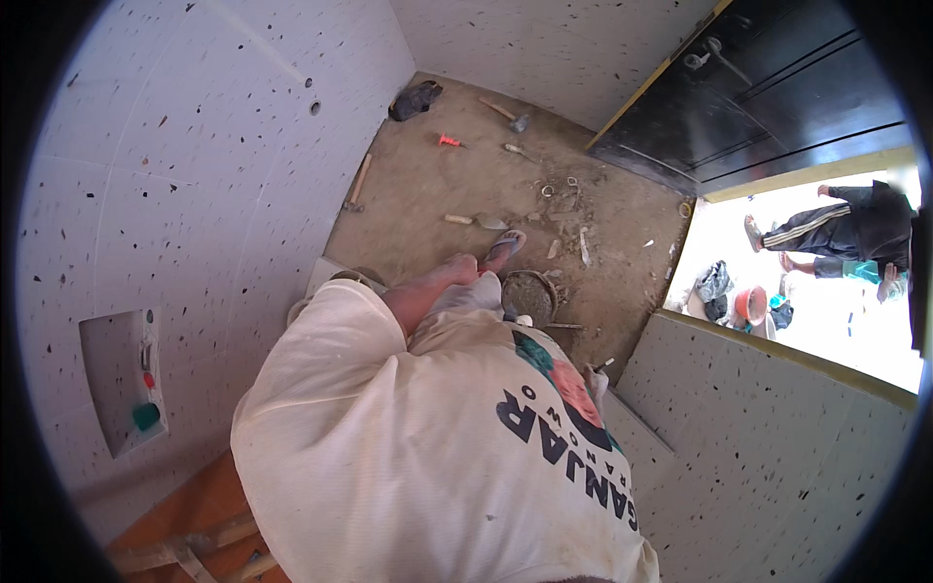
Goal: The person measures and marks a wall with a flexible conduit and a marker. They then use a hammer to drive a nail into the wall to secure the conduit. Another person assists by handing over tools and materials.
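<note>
My left arm comes out of a loose pale sleeve, and my left hand [463,266] rests by my grey-clad knee. Its fingers are too small and hidden to make out. My right hand does not show; the printed pale shirt [408,457] covers that side. Beside my sandalled foot [503,250] stands a round bucket [530,296] with grey mortar-like material inside. A pointed trowel [476,222] with a wooden handle lies on the floor just beyond the foot.
Hammers [509,116] [359,183], a red-handled tool [451,142], a black bag [416,99] and scattered debris lie on the dirty floor. Speckled tiled walls surround me; the left has a niche [112,379]. Right of the dark door [768,87], a person [826,228] stands outside near a reddish bucket [751,304].
</note>
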Demonstrator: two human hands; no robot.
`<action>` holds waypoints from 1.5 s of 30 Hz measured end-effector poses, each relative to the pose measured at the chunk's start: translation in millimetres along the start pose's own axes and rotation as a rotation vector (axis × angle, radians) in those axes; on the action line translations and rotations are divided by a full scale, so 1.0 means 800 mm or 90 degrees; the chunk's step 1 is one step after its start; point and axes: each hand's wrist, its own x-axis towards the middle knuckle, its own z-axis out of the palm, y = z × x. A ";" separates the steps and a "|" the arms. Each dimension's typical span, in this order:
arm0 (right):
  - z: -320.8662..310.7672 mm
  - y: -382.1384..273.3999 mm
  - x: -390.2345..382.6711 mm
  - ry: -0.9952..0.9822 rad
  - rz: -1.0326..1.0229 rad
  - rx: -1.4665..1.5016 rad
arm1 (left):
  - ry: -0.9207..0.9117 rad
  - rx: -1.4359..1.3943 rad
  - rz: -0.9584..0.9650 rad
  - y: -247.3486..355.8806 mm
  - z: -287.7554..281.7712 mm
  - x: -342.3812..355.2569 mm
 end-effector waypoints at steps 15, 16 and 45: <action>-0.001 -0.013 0.022 -0.033 0.035 -0.099 | 0.058 -0.075 -0.064 -0.020 0.019 -0.031; 0.002 -0.018 0.021 -0.032 0.018 -0.111 | 0.058 -0.082 -0.070 -0.026 0.024 -0.035; 0.022 -0.009 0.019 0.017 0.027 -0.139 | -0.025 0.068 0.045 -0.104 0.070 0.043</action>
